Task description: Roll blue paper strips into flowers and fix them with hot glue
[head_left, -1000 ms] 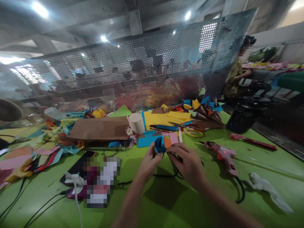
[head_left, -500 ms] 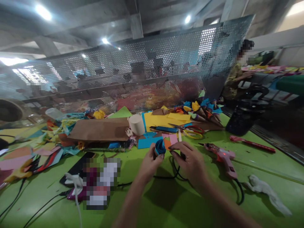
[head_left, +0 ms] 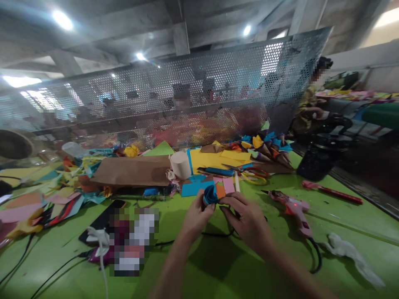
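A spiral roll of blue paper, like a paper rose, is held upright above the green table. My left hand is closed around its left side and base, thumb in front. The thumb and forefinger of my right hand are pinched at the roll's right edge, the other fingers curled. Just behind lie a flat blue paper sheet, an orange paper piece and a pink paper piece. A black cable passes beneath my hands.
On the right lie a pink glue gun, a red pen-like tool and crumpled white material. Scissors, a blue cutter and a white roll stand behind. A dark phone is left. A person sits far right.
My right fingertips have moved slightly left, onto the blue roll's edge. The blue paper's top has turned a little in my left hand. The view has shifted slightly.
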`<control>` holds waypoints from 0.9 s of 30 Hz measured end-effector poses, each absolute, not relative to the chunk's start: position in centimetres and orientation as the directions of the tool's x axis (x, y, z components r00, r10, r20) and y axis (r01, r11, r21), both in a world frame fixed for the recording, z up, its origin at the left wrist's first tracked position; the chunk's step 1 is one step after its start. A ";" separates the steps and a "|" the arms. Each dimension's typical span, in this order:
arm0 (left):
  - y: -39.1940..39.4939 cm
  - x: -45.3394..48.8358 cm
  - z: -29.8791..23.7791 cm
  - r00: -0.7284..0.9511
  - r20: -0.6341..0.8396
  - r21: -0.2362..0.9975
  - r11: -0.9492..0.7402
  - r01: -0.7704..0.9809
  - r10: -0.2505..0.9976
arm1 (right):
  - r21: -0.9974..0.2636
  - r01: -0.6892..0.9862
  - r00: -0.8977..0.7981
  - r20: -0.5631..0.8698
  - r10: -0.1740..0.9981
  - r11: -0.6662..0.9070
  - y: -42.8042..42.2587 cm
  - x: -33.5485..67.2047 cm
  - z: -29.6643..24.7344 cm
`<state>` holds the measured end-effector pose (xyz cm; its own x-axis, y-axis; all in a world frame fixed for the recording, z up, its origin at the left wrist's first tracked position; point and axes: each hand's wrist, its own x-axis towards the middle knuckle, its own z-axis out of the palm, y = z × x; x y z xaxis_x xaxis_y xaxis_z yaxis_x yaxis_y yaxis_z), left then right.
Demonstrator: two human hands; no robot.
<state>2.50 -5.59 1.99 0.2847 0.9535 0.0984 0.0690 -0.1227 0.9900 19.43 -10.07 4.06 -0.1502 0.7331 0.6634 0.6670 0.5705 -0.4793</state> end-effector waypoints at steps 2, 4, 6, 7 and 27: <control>-5.6 2.5 2.1 0.281 0.098 0.990 -0.123 0.075 0.955 | -0.471 0.675 -0.158 0.659 0.735 0.567 -10.0 19.4 3.9; -5.7 2.5 2.3 0.279 0.097 0.990 -0.122 0.075 0.955 | -0.459 0.684 -0.171 0.655 0.736 0.567 -10.0 19.3 3.7; -5.7 2.5 2.3 0.275 0.101 0.990 -0.125 0.071 0.956 | -0.443 0.695 -0.183 0.653 0.735 0.567 -10.0 19.3 3.5; -5.7 2.5 2.4 0.273 0.106 0.989 -0.129 0.070 0.956 | -0.433 0.700 -0.188 0.655 0.732 0.567 -10.0 19.3 3.5; -5.7 2.1 2.5 0.250 0.075 0.993 -0.095 0.067 0.965 | -0.367 0.899 0.049 0.624 0.780 0.237 -12.0 26.5 4.2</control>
<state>2.11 -5.72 2.50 0.2496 0.9654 0.0751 0.0670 -0.0946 0.9933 26.54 -11.99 4.16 0.0493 0.7796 0.6244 0.8995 0.2371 -0.3670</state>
